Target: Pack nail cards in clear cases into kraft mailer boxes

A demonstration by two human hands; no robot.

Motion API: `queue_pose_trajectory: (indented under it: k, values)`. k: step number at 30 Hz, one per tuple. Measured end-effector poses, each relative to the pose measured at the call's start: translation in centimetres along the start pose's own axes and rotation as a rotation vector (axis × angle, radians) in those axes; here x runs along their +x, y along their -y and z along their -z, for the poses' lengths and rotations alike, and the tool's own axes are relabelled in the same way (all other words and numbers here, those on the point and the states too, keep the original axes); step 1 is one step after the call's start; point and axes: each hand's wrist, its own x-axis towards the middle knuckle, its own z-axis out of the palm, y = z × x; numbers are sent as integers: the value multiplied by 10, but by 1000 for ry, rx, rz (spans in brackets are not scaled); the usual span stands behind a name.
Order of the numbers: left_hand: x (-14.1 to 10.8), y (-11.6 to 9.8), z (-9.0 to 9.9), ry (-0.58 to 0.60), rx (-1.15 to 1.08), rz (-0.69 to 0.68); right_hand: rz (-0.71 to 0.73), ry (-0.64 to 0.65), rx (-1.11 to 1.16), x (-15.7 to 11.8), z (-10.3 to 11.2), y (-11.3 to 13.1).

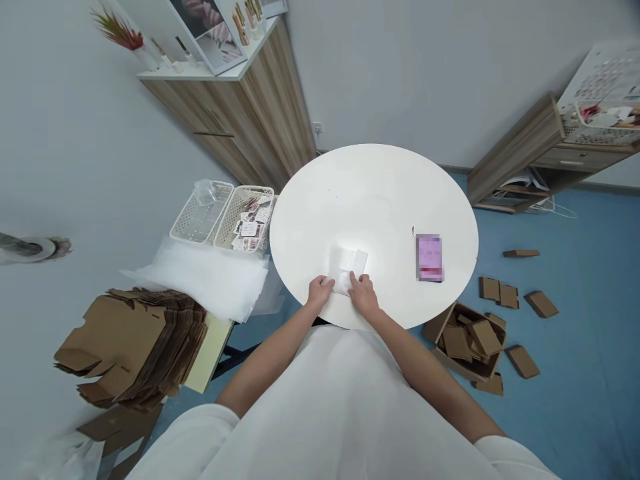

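White wrap: a small, foam-like white wrap (343, 262) lies on the near part of the oval white table (370, 190), left of its middle, between the hands.
Left hand: the left hand (320, 293) is at the wrap's near left edge, fingers curled; whether it pinches the edge cannot be told.
Right hand: the right hand (363, 295) has fingertips on the wrap's near right part, apparently pressing; its grip cannot be told.
Folding: seemingly partway; the wrap looks partly folded over, with its far edge uneven. Whether anything is inside is hidden.
Closed boxes: small brown boxes (485, 337) fill a carton (434, 331) at right, apparently finished.
Supplies left: white sheets (205, 277) and flat cardboard blanks (120, 340) at left, seemingly unused.
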Motion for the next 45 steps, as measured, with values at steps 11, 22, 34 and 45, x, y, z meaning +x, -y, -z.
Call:
queue_pose_trajectory:
  k: [11,22,34,45]
  values:
    - [0,-8,-25,155,467,-379,109,33,267,28,15,-9]
    - [-25,0,-13,420,805,-705,-161,-115,469,29,11,-8]
    - [1,-8,-8,314,863,-806,197,-56,78,18,29,-15]
    - [11,-9,-5,426,814,-762,387,140,-151,8,28,-23]
